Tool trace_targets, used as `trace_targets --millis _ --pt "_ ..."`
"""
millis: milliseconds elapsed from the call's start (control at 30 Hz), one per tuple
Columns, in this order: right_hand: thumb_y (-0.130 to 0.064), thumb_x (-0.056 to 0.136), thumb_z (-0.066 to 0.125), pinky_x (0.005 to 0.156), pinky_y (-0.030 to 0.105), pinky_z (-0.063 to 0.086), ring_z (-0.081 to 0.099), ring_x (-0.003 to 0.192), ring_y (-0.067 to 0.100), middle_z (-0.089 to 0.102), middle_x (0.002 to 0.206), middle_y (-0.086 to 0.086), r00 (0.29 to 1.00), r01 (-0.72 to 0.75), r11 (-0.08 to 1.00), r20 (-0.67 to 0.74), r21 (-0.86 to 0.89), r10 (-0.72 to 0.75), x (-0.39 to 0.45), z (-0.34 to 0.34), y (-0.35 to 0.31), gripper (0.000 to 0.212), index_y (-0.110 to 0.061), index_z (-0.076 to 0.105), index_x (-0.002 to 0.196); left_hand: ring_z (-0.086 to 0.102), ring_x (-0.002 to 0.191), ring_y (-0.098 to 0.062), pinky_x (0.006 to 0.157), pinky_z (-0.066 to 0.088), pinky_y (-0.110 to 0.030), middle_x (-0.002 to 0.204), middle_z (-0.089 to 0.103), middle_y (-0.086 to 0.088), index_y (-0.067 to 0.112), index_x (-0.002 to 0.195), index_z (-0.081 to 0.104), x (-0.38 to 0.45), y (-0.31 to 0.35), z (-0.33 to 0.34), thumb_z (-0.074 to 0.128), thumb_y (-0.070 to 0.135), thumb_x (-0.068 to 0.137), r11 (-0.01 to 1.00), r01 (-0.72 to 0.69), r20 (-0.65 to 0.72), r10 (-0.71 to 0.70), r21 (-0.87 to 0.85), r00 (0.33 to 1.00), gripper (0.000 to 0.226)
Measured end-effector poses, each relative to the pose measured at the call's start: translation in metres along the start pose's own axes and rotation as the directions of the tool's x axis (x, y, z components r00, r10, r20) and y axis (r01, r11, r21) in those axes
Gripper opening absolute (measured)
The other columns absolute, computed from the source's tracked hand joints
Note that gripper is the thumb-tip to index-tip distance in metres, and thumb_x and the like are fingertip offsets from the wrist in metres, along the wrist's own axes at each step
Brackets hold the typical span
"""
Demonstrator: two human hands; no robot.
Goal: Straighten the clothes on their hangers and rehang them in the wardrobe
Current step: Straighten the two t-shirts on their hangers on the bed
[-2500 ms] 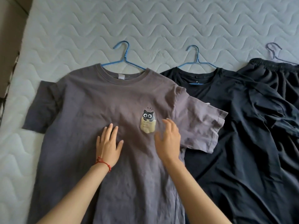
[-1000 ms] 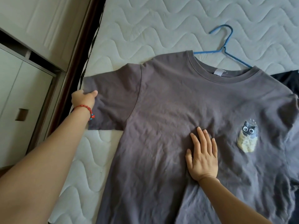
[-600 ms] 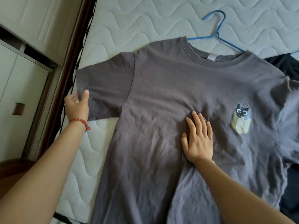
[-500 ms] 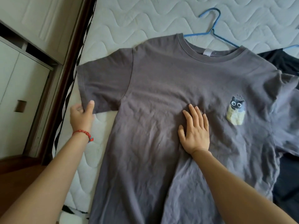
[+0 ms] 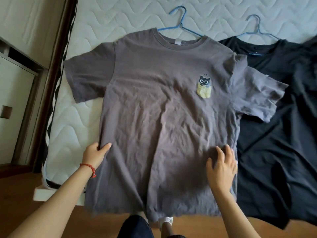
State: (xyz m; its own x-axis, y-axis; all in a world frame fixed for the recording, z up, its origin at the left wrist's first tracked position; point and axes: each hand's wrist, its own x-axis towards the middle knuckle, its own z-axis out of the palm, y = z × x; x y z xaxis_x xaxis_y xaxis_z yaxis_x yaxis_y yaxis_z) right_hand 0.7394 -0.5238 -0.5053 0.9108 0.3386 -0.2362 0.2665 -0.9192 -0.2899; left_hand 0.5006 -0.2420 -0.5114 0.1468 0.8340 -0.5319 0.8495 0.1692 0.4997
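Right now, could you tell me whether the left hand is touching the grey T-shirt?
Touching. The head view shows the left hand gripping the side edge of the grey T-shirt, its thumb lying on top of the fabric.

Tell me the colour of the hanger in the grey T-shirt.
Blue: the hanger shows its hook above the grey T-shirt collar, in the head view.

**Layout on the mattress**

T-shirt with cat patch (image 5: 164, 117) lies flat on the mattress (image 5: 120, 18), its hanger (image 5: 180, 24) hook poking out behind the collar. Second shirt (image 5: 274, 117) to its right, partly under the right sleeve, on its own hanger (image 5: 257, 30). Left hand (image 5: 94, 154) at the left side seam, right hand (image 5: 222, 166) on the right lower body. Cupboard (image 5: 15, 83) far left.
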Motion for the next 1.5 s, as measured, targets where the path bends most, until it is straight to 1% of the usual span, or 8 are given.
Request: trace_targets --millis 100,267,600,800,900,1033,1200,1500 --pt "-0.019 0.088 0.057 0.102 0.051 0.035 0.032 0.134 0.035 0.029 0.149 0.015 0.96 -0.277 0.952 0.081 0.127 0.269 -0.015 -0.017 0.019 0.053 -0.01 0.039 0.137 0.062 0.092 -0.039 0.074 0.041 -0.036 0.094 0.068 -0.028 -0.009 0.09 0.064 -0.018 -0.014 -0.006 0.062 0.024 0.085 0.999 -0.006 -0.03 0.007 0.044 1.0 0.034" --pt "-0.022 0.092 0.052 0.083 0.042 0.042 0.052 0.109 0.04 0.058 0.118 0.02 0.885 -0.464 0.861 0.157 0.208 0.439 -0.017 -0.032 0.034 0.034 -0.004 0.051 0.121 0.06 0.09 -0.045 0.071 0.037 -0.035 0.091 0.065 -0.033 -0.012 0.087 0.062 -0.037 -0.021 -0.019 0.061 0.025 0.086 0.998 -0.049 -0.188 0.054 0.032 0.981 0.037" --pt "-0.034 0.089 0.055 0.079 0.037 0.036 0.052 0.108 0.036 0.059 0.106 0.013 0.849 -0.529 0.788 0.215 0.315 0.484 -0.026 -0.039 0.055 0.037 -0.007 0.054 0.114 0.058 0.087 -0.046 0.074 0.042 -0.042 0.087 0.062 -0.033 -0.01 0.076 0.055 -0.057 -0.041 -0.013 0.063 0.028 0.085 0.995 0.084 -0.109 -0.077 0.056 0.991 0.04" --pt "-0.024 0.089 0.056 0.069 0.043 0.043 0.053 0.081 0.037 0.058 0.08 0.017 0.868 -0.478 0.853 0.26 0.208 0.423 -0.049 -0.036 0.073 0.032 0.005 0.046 0.08 0.057 0.084 -0.047 0.066 0.035 -0.036 0.084 0.063 -0.035 -0.007 0.07 0.053 -0.074 -0.06 -0.021 0.062 0.022 0.086 0.981 0.125 -0.105 -0.109 0.151 0.988 0.033" --pt "-0.019 0.091 0.053 0.075 0.039 0.04 0.054 0.097 0.037 0.058 0.104 0.014 0.879 -0.462 0.875 0.203 0.146 0.431 -0.053 -0.042 0.066 0.022 -0.003 0.051 0.106 0.056 0.089 -0.048 0.071 0.042 -0.043 0.092 0.063 -0.033 -0.005 0.081 0.054 -0.079 -0.057 -0.023 0.062 0.018 0.085 0.961 0.114 -0.147 -0.078 0.254 0.986 0.024" --pt "-0.015 0.088 0.057 0.097 0.047 0.038 0.044 0.124 0.034 0.045 0.137 0.013 0.97 -0.239 0.962 0.069 0.136 0.231 -0.048 -0.049 0.046 0.05 -0.008 0.04 0.135 0.052 0.107 -0.046 0.085 0.044 -0.054 0.113 0.059 -0.027 -0.002 0.113 0.055 -0.082 -0.032 -0.023 0.069 0.02 0.078 0.922 -0.06 -0.142 0.123 0.382 0.982 0.043" --pt "-0.018 0.091 0.053 0.109 0.042 0.029 0.03 0.138 0.027 0.033 0.15 0.009 0.989 -0.071 0.99 0.135 0.125 0.054 -0.017 -0.05 0.01 0.053 -0.009 0.035 0.14 0.057 0.108 -0.041 0.091 0.046 -0.049 0.117 0.061 -0.023 -0.002 0.117 0.056 -0.081 0.011 -0.006 0.054 0.042 0.081 0.816 -0.395 0.094 0.394 0.422 0.914 0.057" --pt "-0.023 0.093 0.049 0.112 0.037 0.026 0.029 0.14 0.023 0.034 0.15 0.007 0.978 0.131 0.989 0.153 0.065 -0.14 0.07 -0.036 -0.054 0.049 -0.01 0.038 0.139 0.059 0.107 -0.037 0.089 0.049 -0.047 0.116 0.063 -0.016 0.003 0.113 0.06 -0.016 0.106 0.026 0.036 0.048 0.078 0.744 -0.562 0.237 0.51 0.361 0.827 0.062"
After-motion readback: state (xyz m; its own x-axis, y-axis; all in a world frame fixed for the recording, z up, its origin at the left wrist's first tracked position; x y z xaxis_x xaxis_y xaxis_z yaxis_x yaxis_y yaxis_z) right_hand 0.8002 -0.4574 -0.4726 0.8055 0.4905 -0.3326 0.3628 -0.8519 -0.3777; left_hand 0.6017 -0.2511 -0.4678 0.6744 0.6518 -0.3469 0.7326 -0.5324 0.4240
